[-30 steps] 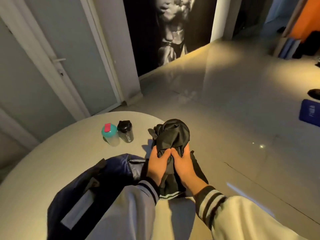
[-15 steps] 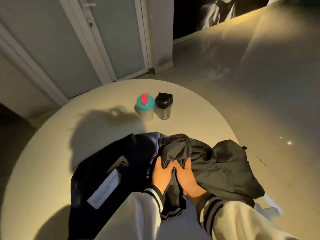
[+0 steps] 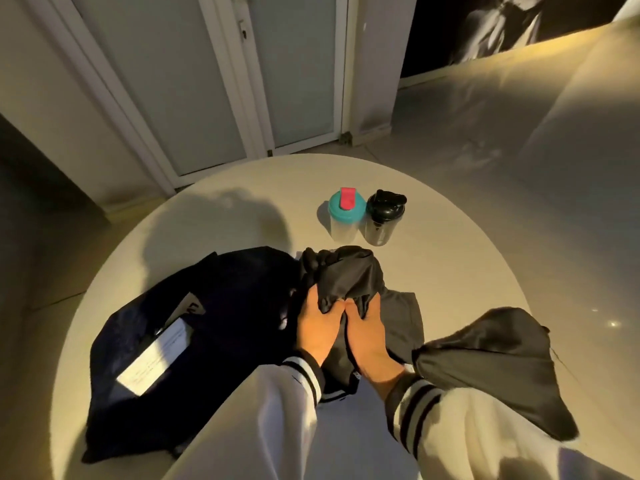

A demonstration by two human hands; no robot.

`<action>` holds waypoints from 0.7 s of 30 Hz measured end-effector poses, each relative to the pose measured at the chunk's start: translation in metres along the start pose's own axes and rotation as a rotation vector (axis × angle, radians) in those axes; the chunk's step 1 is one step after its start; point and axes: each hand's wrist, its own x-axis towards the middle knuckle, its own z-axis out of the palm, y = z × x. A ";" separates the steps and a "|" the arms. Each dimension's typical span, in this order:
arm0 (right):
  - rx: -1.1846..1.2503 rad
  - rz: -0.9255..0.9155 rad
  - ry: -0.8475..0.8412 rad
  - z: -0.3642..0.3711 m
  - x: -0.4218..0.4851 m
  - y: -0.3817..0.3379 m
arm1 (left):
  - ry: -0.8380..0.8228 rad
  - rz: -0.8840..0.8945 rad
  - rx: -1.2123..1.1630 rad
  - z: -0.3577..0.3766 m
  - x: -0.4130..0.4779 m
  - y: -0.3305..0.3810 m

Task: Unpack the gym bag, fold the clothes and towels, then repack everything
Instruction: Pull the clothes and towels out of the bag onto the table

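Shiny black garment [image 3: 346,278] bunched in both hands.

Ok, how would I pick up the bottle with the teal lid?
Wrap a hand round the teal-lidded bottle at its clear body, coming from the left: it stands upright, and the black-lidded bottle stands close on its right.

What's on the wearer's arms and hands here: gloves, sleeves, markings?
No gloves: the left hand and right hand are bare. Both arms wear loose off-white sleeves, left sleeve and right sleeve, each ending in a black cuff with white stripes.
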 end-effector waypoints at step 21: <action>-0.315 0.325 -0.075 -0.144 0.010 0.113 | -0.392 0.127 0.443 0.082 -0.078 -0.009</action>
